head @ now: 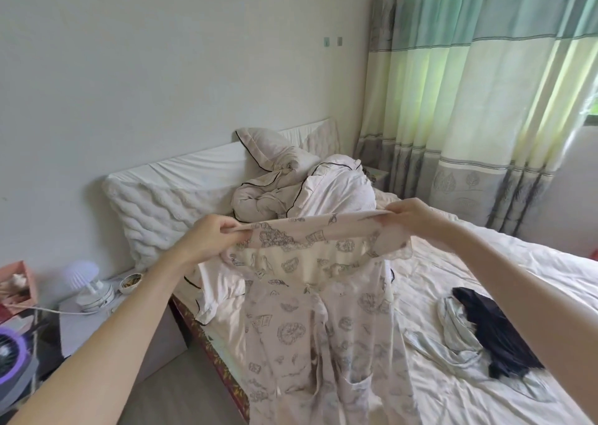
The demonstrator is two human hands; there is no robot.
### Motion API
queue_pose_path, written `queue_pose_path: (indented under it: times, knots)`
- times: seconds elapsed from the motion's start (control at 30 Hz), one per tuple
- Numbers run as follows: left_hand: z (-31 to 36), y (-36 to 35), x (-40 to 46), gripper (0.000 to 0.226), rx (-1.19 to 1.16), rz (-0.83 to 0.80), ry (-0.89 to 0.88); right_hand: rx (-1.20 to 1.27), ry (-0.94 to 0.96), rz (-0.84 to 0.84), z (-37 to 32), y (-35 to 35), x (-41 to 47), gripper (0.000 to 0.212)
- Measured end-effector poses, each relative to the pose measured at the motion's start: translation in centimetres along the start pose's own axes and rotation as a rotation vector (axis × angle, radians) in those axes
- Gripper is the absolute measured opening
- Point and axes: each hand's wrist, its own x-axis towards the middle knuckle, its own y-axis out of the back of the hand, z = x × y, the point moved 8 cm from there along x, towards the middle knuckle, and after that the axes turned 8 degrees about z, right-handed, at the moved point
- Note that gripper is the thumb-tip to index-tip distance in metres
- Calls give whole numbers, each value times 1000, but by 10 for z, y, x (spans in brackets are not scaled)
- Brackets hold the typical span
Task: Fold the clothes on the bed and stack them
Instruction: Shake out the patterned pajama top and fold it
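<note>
Patterned pajama pants [323, 327] hang above the bed [485, 263], waistband pinched by left hand [210, 240] and right hand [407, 217] fingers.

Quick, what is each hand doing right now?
Left hand: closed, pinching one end of the waistband of the printed pyjama trousers.
Right hand: closed, pinching the other end of the same waistband.

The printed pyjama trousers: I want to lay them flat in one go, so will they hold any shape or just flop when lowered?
Probably flop: the printed pyjama trousers hang limp from the left hand and right hand, which grip the waistband. They look thin and light, and the slight sheen hints they may slide on the bed sheet.
</note>
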Motion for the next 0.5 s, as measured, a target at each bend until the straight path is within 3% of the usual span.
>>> queue_pose_path:
  times: [0.07,0.17,0.33,0.5]
  knots:
    - [5,0,2,28,-155,-6,15,145,14,8,-6,5,-2,26]
    - [11,-17,-3,20,-508,-124,127,244,32,14,-4,5,-7,35]
    - [21,-37,-10,23,-399,-138,28,-142,133,129,6,3,-8,36]
    - [35,-36,-8,20,-422,-170,-12,21,70,105,24,-6,-2,46]
